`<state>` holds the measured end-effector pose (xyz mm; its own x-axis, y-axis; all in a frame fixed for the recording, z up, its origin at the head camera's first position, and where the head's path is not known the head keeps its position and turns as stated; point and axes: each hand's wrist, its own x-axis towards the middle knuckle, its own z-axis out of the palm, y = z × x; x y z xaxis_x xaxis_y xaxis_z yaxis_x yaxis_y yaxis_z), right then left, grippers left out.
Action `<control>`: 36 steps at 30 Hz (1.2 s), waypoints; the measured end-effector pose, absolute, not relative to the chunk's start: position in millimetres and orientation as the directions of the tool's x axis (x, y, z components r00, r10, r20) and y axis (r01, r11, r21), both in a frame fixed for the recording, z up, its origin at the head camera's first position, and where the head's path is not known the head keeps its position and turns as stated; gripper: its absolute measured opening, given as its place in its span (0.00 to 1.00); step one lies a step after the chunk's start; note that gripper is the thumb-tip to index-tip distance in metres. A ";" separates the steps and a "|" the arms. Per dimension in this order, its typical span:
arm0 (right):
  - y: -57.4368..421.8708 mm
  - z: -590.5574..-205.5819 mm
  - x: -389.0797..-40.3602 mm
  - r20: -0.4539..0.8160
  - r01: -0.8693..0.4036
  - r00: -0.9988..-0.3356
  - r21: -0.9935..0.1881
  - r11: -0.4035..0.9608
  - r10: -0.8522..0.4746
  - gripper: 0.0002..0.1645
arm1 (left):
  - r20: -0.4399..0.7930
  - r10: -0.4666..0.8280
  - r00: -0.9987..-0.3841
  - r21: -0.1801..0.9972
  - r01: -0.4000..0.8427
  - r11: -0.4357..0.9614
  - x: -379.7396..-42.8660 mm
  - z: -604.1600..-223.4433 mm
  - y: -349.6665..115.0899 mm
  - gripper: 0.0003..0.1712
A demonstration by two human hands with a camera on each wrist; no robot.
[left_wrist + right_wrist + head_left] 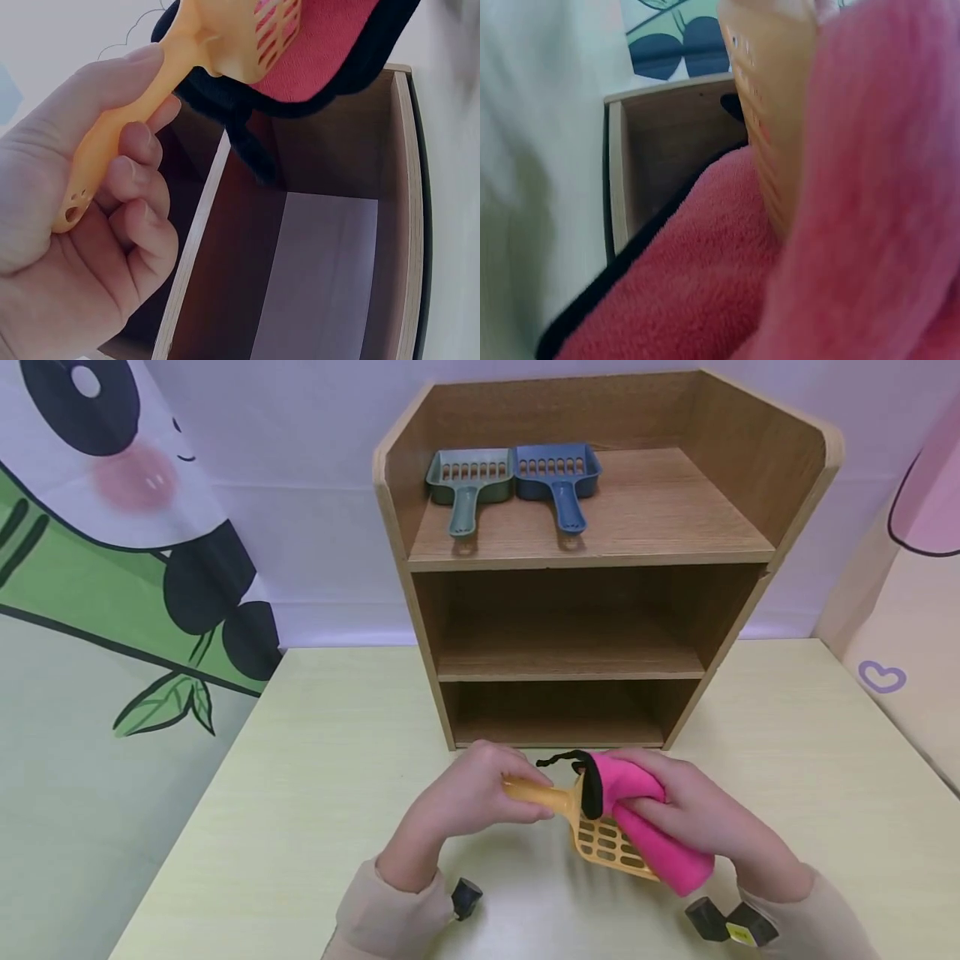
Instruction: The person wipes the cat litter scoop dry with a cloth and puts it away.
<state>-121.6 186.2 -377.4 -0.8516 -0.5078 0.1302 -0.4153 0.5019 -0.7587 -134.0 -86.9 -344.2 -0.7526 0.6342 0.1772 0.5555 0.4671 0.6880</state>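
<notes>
At the far left, a cartoon print covered the backdrop beside the pale desk. The left forearm rose from the lower edge in a beige sleeve and bent inward at the wrist. The left hand was clamped on the handle of a yellow slotted litter scoop, thumb laid along one side and fingers curled around the other, the holed handle end against the palm. Behind, on the top board of a wooden shelf unit, sat a grey-green litter scoop, with a blue litter scoop just to its right, both handles pointing forward. The yellow scoop was held above the desk in front of the unit, its slotted head to the right, between the two hands. A pink cloth with black edging was folded about that head, covering both faces in the right wrist view. The right hand, its forearm slanting in from the lower right, gripped the cloth, thumb on the near side and fingers over the top.
</notes>
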 end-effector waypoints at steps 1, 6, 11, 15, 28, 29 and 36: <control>184.1 -377.4 -120.9 0.131 -0.422 -0.851 -0.748 0.512 -0.509 0.27 | 0.174 0.638 -0.750 0.684 0.558 0.470 -133.4 -344.1 -86.1 0.10; 175.2 -377.0 -117.4 0.152 -0.468 -0.844 -0.677 0.568 -0.515 0.31 | 0.166 0.672 -0.722 0.645 0.595 0.479 -132.3 -345.4 -81.5 0.11; 173.1 -378.5 -116.5 0.218 -0.520 -0.841 -0.574 0.632 -0.494 0.32 | 0.172 0.688 -0.705 0.611 0.624 0.487 -131.6 -346.1 -76.8 0.10; 175.9 -378.3 -117.4 0.273 -0.538 -0.841 -0.520 0.664 -0.467 0.30 | 0.184 0.673 -0.716 0.603 0.623 0.499 -131.0 -344.9 -76.5 0.11; 192.7 -378.0 -128.1 0.279 -0.498 -0.867 -0.529 0.687 -0.412 0.27 | 0.241 0.618 -0.749 0.611 0.612 0.503 -134.5 -343.2 -85.1 0.13; 193.6 -378.0 -128.5 0.277 -0.493 -0.869 -0.534 0.687 -0.409 0.27 | 0.242 0.615 -0.751 0.611 0.610 0.504 -134.7 -343.4 -85.4 0.14; 194.0 -377.8 -128.7 0.217 -0.451 -0.887 -0.602 0.659 -0.409 0.28 | 0.224 0.597 -0.770 0.644 0.577 0.502 -134.0 -345.4 -84.1 0.14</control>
<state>-128.7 194.0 -377.8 -0.8865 -0.4086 0.2171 -0.4511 0.6586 -0.6023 -134.0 -84.1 -345.4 -0.7704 0.5967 0.2244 0.5768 0.5024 0.6441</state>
